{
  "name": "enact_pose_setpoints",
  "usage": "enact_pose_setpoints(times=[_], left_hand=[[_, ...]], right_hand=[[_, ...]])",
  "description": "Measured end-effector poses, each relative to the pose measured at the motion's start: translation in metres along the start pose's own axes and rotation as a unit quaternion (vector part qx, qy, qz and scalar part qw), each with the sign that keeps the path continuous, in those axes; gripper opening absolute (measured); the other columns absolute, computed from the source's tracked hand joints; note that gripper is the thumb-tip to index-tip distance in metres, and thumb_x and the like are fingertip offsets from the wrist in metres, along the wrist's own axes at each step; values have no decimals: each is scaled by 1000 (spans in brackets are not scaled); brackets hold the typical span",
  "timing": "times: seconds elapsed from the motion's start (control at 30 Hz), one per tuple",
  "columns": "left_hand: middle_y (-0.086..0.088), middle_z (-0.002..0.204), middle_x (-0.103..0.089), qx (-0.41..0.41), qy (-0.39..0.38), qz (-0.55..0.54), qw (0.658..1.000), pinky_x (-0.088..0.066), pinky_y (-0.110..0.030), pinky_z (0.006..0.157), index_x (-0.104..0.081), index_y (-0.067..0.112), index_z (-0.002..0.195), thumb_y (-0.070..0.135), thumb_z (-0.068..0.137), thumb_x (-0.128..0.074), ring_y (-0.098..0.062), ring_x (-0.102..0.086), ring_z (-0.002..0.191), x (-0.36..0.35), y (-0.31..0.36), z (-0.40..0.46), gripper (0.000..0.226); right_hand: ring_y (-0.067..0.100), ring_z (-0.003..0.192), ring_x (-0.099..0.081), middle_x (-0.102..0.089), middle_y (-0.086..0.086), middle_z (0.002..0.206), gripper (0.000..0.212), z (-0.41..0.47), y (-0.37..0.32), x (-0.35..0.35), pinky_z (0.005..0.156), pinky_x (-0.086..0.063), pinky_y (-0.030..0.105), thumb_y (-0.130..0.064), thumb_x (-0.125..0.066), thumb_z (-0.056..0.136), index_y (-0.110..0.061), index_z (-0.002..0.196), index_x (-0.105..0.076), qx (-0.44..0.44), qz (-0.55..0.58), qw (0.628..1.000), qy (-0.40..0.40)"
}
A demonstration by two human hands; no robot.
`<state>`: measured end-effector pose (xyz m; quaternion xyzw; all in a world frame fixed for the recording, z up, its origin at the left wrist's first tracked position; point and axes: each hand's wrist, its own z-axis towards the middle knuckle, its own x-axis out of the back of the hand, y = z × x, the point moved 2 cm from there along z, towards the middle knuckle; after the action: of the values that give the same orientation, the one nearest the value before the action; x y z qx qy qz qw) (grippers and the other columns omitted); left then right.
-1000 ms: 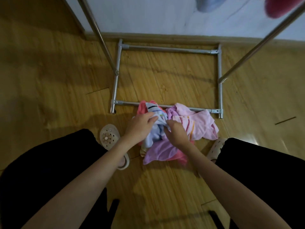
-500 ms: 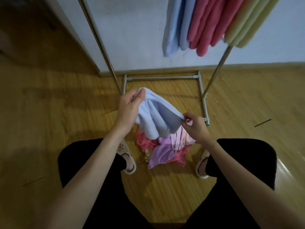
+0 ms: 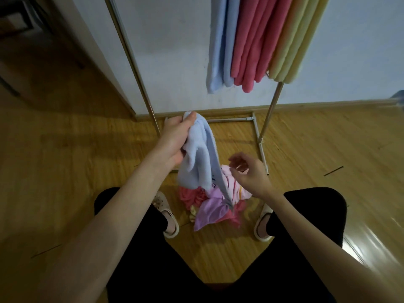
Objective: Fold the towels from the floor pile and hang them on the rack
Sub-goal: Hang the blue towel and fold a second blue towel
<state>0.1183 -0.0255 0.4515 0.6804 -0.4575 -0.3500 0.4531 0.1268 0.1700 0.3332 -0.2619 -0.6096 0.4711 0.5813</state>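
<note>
Gripping the light blue towel [image 3: 197, 158] by its top edge, my left hand [image 3: 175, 138] holds it hanging above the floor pile [image 3: 216, 204], which lies between my feet. My right hand [image 3: 249, 171] is at 3 o'clock of the towel, fingers loosely curled, holding nothing. On the rack [image 3: 265, 125] at 12 o'clock hang blue, pink and yellow towels [image 3: 258, 40].

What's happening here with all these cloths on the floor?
A person is sorting laundry. Their left hand grips a light blue fleece towel lifted above the pink and purple pile of towels between their feet. The right hand hovers empty beside it. Blue, pink and yellow folded towels hang on the metal rack.
</note>
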Motion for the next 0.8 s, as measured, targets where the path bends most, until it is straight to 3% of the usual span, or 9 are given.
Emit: enact_pose_setpoints(times=[0.07,0.17,0.3,0.37,0.5,0.6,0.67,0.8], left_hand=[[-16,87,-67,10,-7,-3,1000,-56,-30,73,-63,-5,98,21,97,-53,-21,-66,78,-4,3,-5,28],[-12,66,-66,40,-22,-49,998,-55,-25,52,-61,-3,82,14,98,-52,-17,-67,54,-10,10,-12,25],[-12,80,-60,109,-25,-119,987,-56,-27,53,-58,0,95,15,98,-50,-18,-64,60,-9,14,-11,17],[-11,80,-59,133,-10,-135,982,-54,-30,60,-57,2,90,13,98,-49,-18,-61,68,-3,17,-8,15],[-9,76,-55,166,27,-118,979,-50,-29,63,-53,2,75,4,96,-47,-18,-55,68,12,20,-1,22],[-13,84,-57,199,14,-79,977,-53,-31,68,-55,-1,84,-1,95,-47,-21,-58,75,16,16,-1,13],[-14,87,-56,208,1,-69,976,-53,-31,70,-56,-1,88,-3,94,-47,-22,-58,78,16,12,-2,10],[-13,80,-51,164,-3,-104,981,-55,-28,56,-55,-3,92,-8,91,-49,-19,-53,71,10,12,8,8]], right_hand=[[10,84,-61,-63,0,93,33,-9,-27,-1,70,-50,19,-7,-69,75,-11,106,-59,75,11,995,-64],[16,81,-52,-54,2,93,38,-17,-46,-9,68,-45,23,-23,-76,74,-12,104,-56,119,-24,984,-132],[20,70,-53,-59,7,79,13,-18,-45,-10,63,-46,36,-14,-65,87,-2,91,-62,95,-4,993,-65],[18,67,-56,-64,10,76,6,-19,-42,-1,62,-46,33,-9,-62,90,-3,91,-64,48,39,997,-53],[10,67,-53,-63,10,72,12,-18,-52,27,62,-41,27,-12,-57,92,-7,85,-66,19,84,996,-13],[20,71,-53,-60,22,79,21,-10,-64,50,67,-41,29,-7,-48,95,7,90,-63,7,135,991,11],[17,73,-50,-55,16,78,22,-4,-75,61,65,-40,26,-7,-45,95,10,92,-59,5,165,986,14],[14,74,-52,-57,18,79,27,7,-104,66,66,-41,22,-17,-44,93,4,94,-60,49,120,992,-1]])
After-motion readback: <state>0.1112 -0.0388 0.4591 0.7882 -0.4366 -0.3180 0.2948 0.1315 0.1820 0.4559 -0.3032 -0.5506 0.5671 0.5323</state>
